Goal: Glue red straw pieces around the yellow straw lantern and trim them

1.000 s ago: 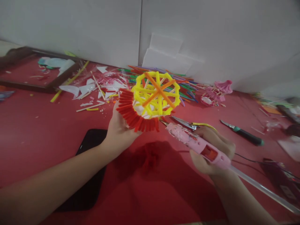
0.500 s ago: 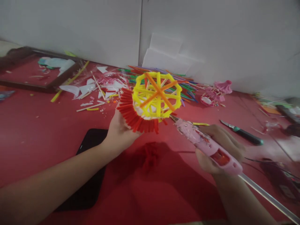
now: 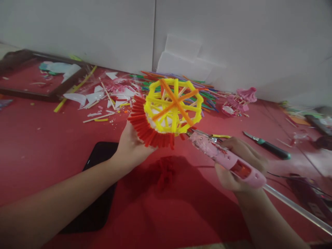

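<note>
Yellow-orange straw wheel [image 3: 174,105], red fringe, held aloft; pink glue gun [image 3: 228,159] nozzle at rim.

surface: red table [image 3: 38,155] | on it: black phone [image 3: 101,193] | knife [image 3: 267,147] | straws [image 3: 207,95] | paper scraps [image 3: 114,95]

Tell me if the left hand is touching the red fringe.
Touching. The head view shows the left hand gripping the red fringe from underneath, no gap.

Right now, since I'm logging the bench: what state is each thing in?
Left hand: shut on wheel, held up, tilted.
Right hand: shut on glue gun, nozzle at wheel's lower rim.
Phone: flat, screen dark.
Knife: lying flat, blade bare.
</note>
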Demonstrator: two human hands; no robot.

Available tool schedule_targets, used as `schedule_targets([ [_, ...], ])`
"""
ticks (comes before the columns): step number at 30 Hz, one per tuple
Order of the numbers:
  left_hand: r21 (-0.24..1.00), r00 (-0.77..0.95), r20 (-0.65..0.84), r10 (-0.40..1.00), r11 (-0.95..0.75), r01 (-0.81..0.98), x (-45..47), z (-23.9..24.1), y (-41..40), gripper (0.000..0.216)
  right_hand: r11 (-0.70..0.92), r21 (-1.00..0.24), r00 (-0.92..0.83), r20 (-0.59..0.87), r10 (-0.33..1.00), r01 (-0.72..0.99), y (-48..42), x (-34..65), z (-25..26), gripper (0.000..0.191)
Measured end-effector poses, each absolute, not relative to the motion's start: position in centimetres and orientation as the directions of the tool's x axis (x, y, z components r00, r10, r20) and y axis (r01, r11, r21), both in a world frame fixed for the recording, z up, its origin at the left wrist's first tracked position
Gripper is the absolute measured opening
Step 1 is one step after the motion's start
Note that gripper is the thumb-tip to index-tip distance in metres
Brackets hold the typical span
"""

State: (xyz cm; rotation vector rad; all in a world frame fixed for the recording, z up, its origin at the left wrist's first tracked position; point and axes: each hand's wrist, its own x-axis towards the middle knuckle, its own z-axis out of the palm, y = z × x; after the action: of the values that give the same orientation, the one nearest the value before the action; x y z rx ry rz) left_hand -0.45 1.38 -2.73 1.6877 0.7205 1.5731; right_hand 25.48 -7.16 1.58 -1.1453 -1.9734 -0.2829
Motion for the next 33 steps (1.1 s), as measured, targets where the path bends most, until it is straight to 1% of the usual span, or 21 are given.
schedule_targets([
  [5, 0.821, 0.100, 0.571, 0.815, -0.569, -0.053, -0.5, -2.8, 1.4, 0.060, 0.567, -0.223, -0.237, 0.745, 0.624, 0.793, -7.1, 25.5, 1.5, 0.015],
  [12, 0.808, 0.108, 0.588, 0.801, -0.580, -0.102, -0.5, -3.3, 1.5, 0.065, 0.553, -0.204, -0.241, 0.743, 0.625, 0.808, -7.1, 25.6, 1.6, 0.011],
  [16, 0.791, 0.092, 0.612, 0.786, -0.606, -0.082, -0.4, -3.2, 1.5, 0.062, 0.580, -0.203, -0.249, 0.758, 0.603, 0.789, -7.0, 25.8, 1.4, 0.012],
  [21, 0.800, 0.063, 0.599, 0.798, -0.593, -0.094, -0.1, -3.2, 1.5, 0.060, 0.560, -0.199, -0.241, 0.752, 0.613, 0.804, -7.1, 25.7, 1.4, 0.011],
  [27, 0.833, 0.006, 0.550, 0.835, -0.548, -0.076, 0.0, -2.8, 1.4, 0.059, 0.515, -0.144, -0.247, 0.750, 0.614, 0.845, -6.8, 25.6, 1.3, 0.010],
  [29, 0.859, -0.008, 0.507, 0.862, -0.506, -0.080, 0.1, -2.5, 1.3, 0.060, 0.478, -0.140, -0.257, 0.695, 0.671, 0.867, -6.5, 25.7, 1.2, 0.007],
  [31, 0.895, -0.042, 0.433, 0.900, -0.435, -0.094, 0.3, -2.2, 1.2, 0.062, 0.437, -0.127, -0.294, 0.572, 0.766, 0.891, -6.2, 25.8, 1.0, 0.002],
  [32, 0.911, -0.069, 0.394, 0.917, -0.399, -0.106, 0.3, -2.1, 1.1, 0.063, 0.421, -0.112, -0.319, 0.489, 0.812, 0.900, -6.1, 25.8, 0.8, 0.009],
  [33, 0.925, -0.091, 0.351, 0.932, -0.360, -0.121, 0.4, -2.0, 1.0, 0.065, 0.410, -0.094, -0.343, 0.398, 0.851, 0.907, -6.0, 25.8, 0.7, 0.020],
])
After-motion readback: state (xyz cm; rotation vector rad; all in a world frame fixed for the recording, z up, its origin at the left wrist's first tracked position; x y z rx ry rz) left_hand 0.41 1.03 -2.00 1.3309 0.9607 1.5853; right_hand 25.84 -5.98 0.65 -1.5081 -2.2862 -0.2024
